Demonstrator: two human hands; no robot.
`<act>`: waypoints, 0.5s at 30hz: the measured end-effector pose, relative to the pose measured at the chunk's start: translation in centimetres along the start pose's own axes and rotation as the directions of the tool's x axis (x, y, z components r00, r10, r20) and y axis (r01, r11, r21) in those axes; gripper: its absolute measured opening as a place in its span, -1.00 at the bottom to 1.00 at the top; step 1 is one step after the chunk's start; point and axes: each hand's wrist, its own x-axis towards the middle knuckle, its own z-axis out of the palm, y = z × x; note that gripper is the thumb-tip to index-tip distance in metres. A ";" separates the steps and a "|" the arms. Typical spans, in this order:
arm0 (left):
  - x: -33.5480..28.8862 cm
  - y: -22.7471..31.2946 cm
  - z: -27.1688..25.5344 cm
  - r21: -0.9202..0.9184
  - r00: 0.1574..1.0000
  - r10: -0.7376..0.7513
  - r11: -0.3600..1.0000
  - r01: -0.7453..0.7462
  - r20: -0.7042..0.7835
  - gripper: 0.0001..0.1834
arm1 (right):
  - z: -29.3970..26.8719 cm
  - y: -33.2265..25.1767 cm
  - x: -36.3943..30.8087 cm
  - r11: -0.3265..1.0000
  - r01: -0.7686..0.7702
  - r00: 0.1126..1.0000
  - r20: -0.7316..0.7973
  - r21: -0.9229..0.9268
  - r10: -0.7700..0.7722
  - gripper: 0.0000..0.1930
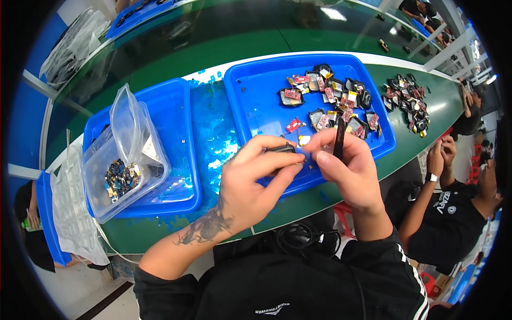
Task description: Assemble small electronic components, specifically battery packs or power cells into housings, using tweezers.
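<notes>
Above the near edge of the right-hand blue tray [232,101], my left hand [258,173] is closed around a small black plastic casing [281,149], pinched between thumb and fingers. My right hand [352,168] grips a slim dark stick-shaped tool [340,137], which stands up between thumb and index finger. Its working end is hidden. The right fingertips are close beside the casing. Beyond my hands, several black casings with small circuit boards [291,97] lie in the tray. A loose red board [293,125] rests just past my left fingers.
Left, another blue tray [194,160] bears clear plastic tubs [98,202] with small mixed parts [118,178]. Right of the trays, more black casings [408,101] are heaped on the green table [448,106]. A co-worker in black [445,224] sits at the right.
</notes>
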 end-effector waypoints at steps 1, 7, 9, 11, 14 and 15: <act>0.1 0.0 0.1 0.009 1.000 0.003 1.000 -0.004 0.003 -0.80 | 0.1 0.1 0.1 0.999 0.030 0.998 -0.050 0.022 -0.029 -0.85; 0.4 -0.7 0.2 -0.712 0.927 -0.319 0.603 0.360 0.198 -0.79 | -0.7 1.8 0.9 0.983 0.085 0.996 0.002 -0.165 -0.086 -0.72; 0.5 -0.6 0.0 -0.705 0.920 -0.341 0.604 0.372 0.193 -0.78 | -0.4 1.8 1.1 0.973 0.127 0.991 -0.023 -0.192 -0.134 -0.72; 0.6 -0.5 0.0 -0.701 0.914 -0.359 0.604 0.380 0.187 -0.76 | 0.0 1.2 1.2 0.972 0.120 0.991 -0.034 -0.200 -0.130 -0.75; 0.5 -0.6 0.2 -0.724 0.922 -0.362 0.598 0.344 0.138 -0.77 | -0.1 1.7 1.4 0.929 0.221 0.967 -0.060 -0.298 -0.249 -0.79; 0.4 -0.9 0.1 -0.713 0.910 -0.382 0.594 0.374 0.160 -0.78 | -0.2 2.0 1.6 0.867 0.318 0.927 -0.065 -0.383 -0.369 -0.80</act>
